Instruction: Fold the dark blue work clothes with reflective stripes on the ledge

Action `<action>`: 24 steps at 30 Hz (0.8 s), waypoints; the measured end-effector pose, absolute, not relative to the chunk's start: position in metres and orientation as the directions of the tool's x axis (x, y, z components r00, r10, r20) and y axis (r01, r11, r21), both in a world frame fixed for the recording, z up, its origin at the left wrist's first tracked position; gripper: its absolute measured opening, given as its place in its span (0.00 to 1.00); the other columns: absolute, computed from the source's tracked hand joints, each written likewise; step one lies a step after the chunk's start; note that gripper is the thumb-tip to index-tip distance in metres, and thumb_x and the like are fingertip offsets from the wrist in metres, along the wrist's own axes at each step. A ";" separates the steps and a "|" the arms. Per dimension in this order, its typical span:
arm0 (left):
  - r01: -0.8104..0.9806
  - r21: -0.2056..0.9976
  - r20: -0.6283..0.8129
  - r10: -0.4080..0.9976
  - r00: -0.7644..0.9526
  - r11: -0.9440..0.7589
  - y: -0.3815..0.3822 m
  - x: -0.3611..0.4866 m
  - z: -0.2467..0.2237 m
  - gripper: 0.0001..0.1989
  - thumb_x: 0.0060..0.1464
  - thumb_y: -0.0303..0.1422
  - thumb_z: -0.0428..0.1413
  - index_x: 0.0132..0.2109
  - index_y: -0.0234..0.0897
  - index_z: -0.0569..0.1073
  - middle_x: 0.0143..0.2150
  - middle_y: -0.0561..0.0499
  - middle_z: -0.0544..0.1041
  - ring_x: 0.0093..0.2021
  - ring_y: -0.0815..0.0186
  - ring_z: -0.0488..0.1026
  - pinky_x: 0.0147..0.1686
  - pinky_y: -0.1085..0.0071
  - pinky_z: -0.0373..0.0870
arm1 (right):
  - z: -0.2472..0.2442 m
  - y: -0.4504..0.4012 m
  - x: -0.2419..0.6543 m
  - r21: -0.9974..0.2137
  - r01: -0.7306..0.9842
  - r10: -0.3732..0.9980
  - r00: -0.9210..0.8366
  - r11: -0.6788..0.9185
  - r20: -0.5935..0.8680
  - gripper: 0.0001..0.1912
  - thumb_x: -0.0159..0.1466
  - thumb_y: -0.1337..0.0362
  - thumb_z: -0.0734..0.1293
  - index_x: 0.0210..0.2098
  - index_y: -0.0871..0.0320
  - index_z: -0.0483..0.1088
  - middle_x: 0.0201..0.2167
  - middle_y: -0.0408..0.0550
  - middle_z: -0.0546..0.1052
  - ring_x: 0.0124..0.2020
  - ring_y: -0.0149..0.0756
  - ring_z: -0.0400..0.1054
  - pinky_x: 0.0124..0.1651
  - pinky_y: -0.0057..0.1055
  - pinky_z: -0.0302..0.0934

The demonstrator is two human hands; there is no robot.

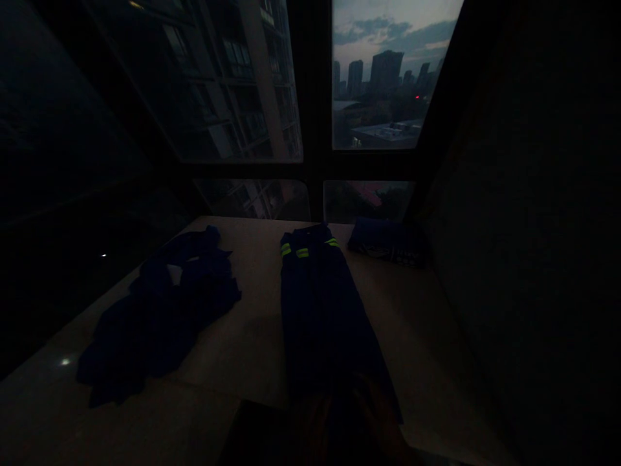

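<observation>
Dark blue trousers (pixel 323 304) with yellow-green stripes near the top lie lengthwise on a pale surface (pixel 257 259). Over their near end, at the bottom of the view, are my left hand (pixel 315 414) and, beside it, my right hand (pixel 376 404). Both are very dim. The fingers of my right hand look stretched out over the cloth. Darkness hides how the fingers of my left hand are set.
A crumpled dark blue garment (pixel 165 304) lies at the left of the surface. At the back right, a folded dark bundle (pixel 385 243) with pale markings sits near the wall (pixel 528 246). Window frames (pixel 315 129) rise behind.
</observation>
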State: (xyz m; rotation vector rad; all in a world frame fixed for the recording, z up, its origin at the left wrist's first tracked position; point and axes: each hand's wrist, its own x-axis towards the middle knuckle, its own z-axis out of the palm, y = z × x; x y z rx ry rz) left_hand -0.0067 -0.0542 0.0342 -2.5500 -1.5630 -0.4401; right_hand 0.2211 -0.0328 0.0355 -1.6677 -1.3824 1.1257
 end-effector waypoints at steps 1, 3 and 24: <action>0.883 0.044 0.290 0.851 0.437 -0.468 -0.054 -0.003 0.029 0.29 0.53 0.25 0.51 0.60 0.51 0.71 0.54 0.56 0.80 0.49 0.61 0.77 0.48 0.65 0.74 | 0.035 -0.033 0.221 -0.897 0.397 0.980 0.047 -0.196 -0.193 0.26 0.67 0.45 0.59 0.59 0.50 0.69 0.61 0.51 0.72 0.62 0.47 0.66 0.65 0.50 0.61; 0.896 0.030 0.267 0.867 0.421 -0.444 -0.054 0.004 0.019 0.30 0.49 0.21 0.51 0.57 0.52 0.74 0.50 0.57 0.82 0.47 0.60 0.78 0.46 0.65 0.74 | 0.034 -0.035 0.223 -0.887 0.435 0.986 0.026 -0.159 -0.164 0.26 0.69 0.48 0.58 0.61 0.50 0.67 0.62 0.50 0.71 0.62 0.46 0.65 0.65 0.49 0.61; 0.779 0.561 -0.163 0.885 0.437 -0.281 0.062 -0.018 0.120 0.20 0.61 0.31 0.46 0.57 0.43 0.73 0.57 0.47 0.78 0.56 0.61 0.74 0.59 0.60 0.70 | 0.030 -0.022 0.191 0.075 0.739 0.564 -0.572 0.670 0.596 0.25 0.67 0.53 0.64 0.61 0.49 0.66 0.61 0.47 0.72 0.58 0.45 0.68 0.54 0.40 0.66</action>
